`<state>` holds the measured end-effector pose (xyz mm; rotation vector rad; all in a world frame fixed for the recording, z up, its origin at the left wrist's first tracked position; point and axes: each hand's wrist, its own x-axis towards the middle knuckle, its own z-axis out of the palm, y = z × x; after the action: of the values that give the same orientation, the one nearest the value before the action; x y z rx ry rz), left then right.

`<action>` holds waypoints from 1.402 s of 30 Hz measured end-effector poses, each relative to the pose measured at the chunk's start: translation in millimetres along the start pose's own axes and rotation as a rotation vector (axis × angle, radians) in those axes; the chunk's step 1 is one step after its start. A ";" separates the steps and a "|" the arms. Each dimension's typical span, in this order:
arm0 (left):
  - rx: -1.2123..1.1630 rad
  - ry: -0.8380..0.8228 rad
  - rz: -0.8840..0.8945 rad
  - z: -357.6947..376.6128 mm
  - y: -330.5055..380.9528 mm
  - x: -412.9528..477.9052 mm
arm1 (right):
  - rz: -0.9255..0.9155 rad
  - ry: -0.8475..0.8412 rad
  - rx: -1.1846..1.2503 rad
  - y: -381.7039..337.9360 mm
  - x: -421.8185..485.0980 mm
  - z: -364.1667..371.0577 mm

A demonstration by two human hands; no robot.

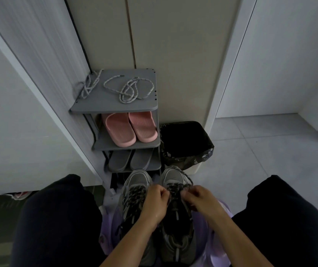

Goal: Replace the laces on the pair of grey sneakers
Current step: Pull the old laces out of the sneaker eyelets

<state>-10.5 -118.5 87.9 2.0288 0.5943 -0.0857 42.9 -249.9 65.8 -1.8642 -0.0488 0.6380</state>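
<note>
White panel (38, 83) on left. Grey shoe rack (115, 107), pale laces (129, 89) loose on top shelf. Grey sneakers (137, 179) on purple surface (218, 247) between knees; left hand (155, 201) and right hand (200, 199) both pinch right shoe's dark lace (174, 186). Lined bin (202, 151), tile floor (270, 151) right.

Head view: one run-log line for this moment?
left hand, right hand pinch dark lace on right sneaker | left sneaker laced | light laces on rack

Mesh cloth is seen on the grey sneakers (137, 179), braided cord in the pale laces (129, 89). The shoe rack (113, 105) is finished in matt plastic, the bin liner (185, 139) in glossy crinkled film.
</note>
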 end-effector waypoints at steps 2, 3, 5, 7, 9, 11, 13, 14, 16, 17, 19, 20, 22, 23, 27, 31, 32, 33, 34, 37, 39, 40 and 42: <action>0.017 -0.001 0.010 0.5 -1.6 1.0 | -0.021 0.061 0.009 -0.3 0.0 0.6; 0.021 -0.010 0.007 1.0 -1.6 1.5 | -0.007 0.170 0.087 -4.1 1.1 -3.3; 0.021 -0.027 -0.008 2.4 -1.3 2.4 | 0.020 0.352 0.284 -14.7 2.3 -16.0; 0.008 -0.022 -0.017 1.9 -1.0 2.0 | 0.060 0.281 0.308 -19.7 -0.7 -22.2; -0.007 -0.005 -0.011 0.7 -2.0 0.7 | 0.096 0.056 0.111 -16.3 -7.1 -11.9; -0.012 0.008 -0.004 0.4 -2.5 -0.3 | 0.047 -0.003 -0.029 -8.4 -8.4 -1.0; -0.001 0.017 -0.002 1.6 -3.3 0.4 | 0.025 0.188 0.090 -9.7 -1.7 -4.7; 0.010 0.018 0.000 2.5 -3.9 1.2 | 0.043 0.308 0.226 -13.9 2.1 -11.7; 0.007 0.019 -0.009 3.9 -4.9 2.4 | 0.076 0.374 0.478 -17.1 4.8 -22.9; -0.007 0.020 -0.018 4.1 -5.2 2.6 | 0.093 0.312 0.480 -17.8 1.8 -21.8; -0.042 0.019 -0.019 4.1 -6.1 2.3 | 0.073 0.091 0.243 -13.2 -8.1 -7.2; -0.055 0.018 -0.011 3.7 -6.4 1.7 | 0.050 0.021 0.095 -8.8 -11.1 -0.1; -0.066 0.018 0.006 2.2 -6.3 0.6 | -0.008 0.105 -0.009 -7.2 -6.9 1.4; -0.065 0.018 0.008 1.7 -6.4 0.4 | -0.014 0.213 0.060 -9.2 -3.9 -4.0; -0.057 0.038 -0.009 1.8 -7.1 0.5 | -0.002 0.426 0.398 -21.0 -0.2 -22.4; -0.069 0.036 -0.002 1.3 -5.3 -1.5 | 0.010 0.243 0.289 -16.7 -3.1 -8.7; -0.068 0.032 0.003 1.0 -4.4 -2.3 | 0.007 0.160 0.191 -12.6 -2.5 -3.8; -0.060 0.029 0.007 0.7 -3.5 -3.3 | -0.015 0.102 0.043 -7.9 -2.8 1.6; -0.052 0.030 0.011 0.3 -2.7 -3.9 | -0.025 0.105 -0.042 -4.7 -2.7 6.0; -0.029 0.042 0.014 0.1 -1.5 -3.7 | -0.024 0.302 0.331 -13.8 -0.8 -3.8; -0.032 0.050 0.016 0.9 -1.6 -3.8 | 0.001 0.402 0.613 -20.7 4.2 -21.0; -0.040 0.051 0.016 1.5 -1.9 -3.9 | -0.001 0.389 0.518 -21.1 5.5 -23.9; -0.054 0.057 0.020 2.5 -1.7 -3.7 | -0.041 0.252 0.072 -14.1 1.0 -9.8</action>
<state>-14.1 -121.3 86.3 1.9899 0.6057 -0.0001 51.9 -252.6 80.3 -1.8551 0.0991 0.3682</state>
